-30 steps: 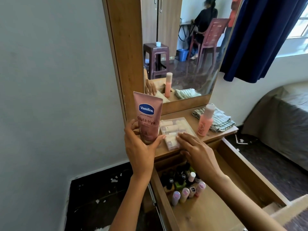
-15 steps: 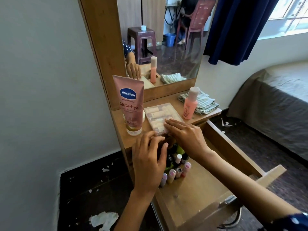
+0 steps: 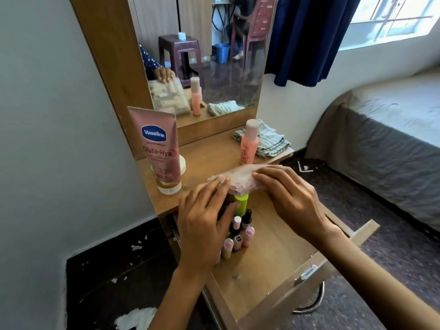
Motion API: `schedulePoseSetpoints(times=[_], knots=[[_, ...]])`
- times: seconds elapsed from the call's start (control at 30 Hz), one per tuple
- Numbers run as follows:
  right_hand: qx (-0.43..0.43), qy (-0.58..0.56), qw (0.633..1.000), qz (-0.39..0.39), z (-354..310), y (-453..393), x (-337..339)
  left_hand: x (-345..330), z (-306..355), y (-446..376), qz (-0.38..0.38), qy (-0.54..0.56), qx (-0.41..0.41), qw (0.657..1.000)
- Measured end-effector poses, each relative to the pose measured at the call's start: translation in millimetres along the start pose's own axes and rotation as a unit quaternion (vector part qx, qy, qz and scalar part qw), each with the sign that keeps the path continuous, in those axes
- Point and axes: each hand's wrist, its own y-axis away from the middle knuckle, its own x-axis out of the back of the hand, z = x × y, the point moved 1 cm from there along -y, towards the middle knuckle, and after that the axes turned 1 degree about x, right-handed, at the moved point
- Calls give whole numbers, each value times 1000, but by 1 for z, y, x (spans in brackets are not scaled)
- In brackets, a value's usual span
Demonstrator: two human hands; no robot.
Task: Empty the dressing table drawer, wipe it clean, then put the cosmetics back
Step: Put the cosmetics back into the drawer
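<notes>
Now both hands, left hand (image 3: 202, 225) and right hand (image 3: 292, 201), are gripping the clear plastic case of pale sticks (image 3: 240, 178); keeping it level should be helping it clear the open wooden drawer (image 3: 273, 265).

Left hand (image 3: 202, 225) and right hand (image 3: 291, 198) side by side, palms down, fingers curled forward, forearms extended.

Drawer (image 3: 273, 265) is pulled all the way out, light wood, floor mostly bare. A bunch of little bottles (image 3: 238, 234) stand upright in its back left corner, with a lime green bottle (image 3: 241, 204) behind them. The clear plastic case of lipsticks (image 3: 238, 178) is tilted up over the tabletop's front edge, above the drawer's back. The pink Vaseline tube (image 3: 159, 148) stands cap-down at the tabletop's left edge, the peach bottle (image 3: 248, 142) upright toward the right, touching the folded striped cloth (image 3: 269, 139) in the back right corner.
</notes>
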Motion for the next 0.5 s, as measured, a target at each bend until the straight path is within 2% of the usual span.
schedulePoseSetpoints(times=[0.17, 0.27, 0.5], knots=[[-62, 16, 998, -16, 18, 24, 39, -1, 5, -6, -60, 0, 12, 998], [-94, 14, 993, -67, 29, 36, 51, -6, 8, -5, -125, -14, 13, 992], [-86, 34, 976, -195, 43, 55, 31, -23, 19, 11, -292, -54, -63, 953]])
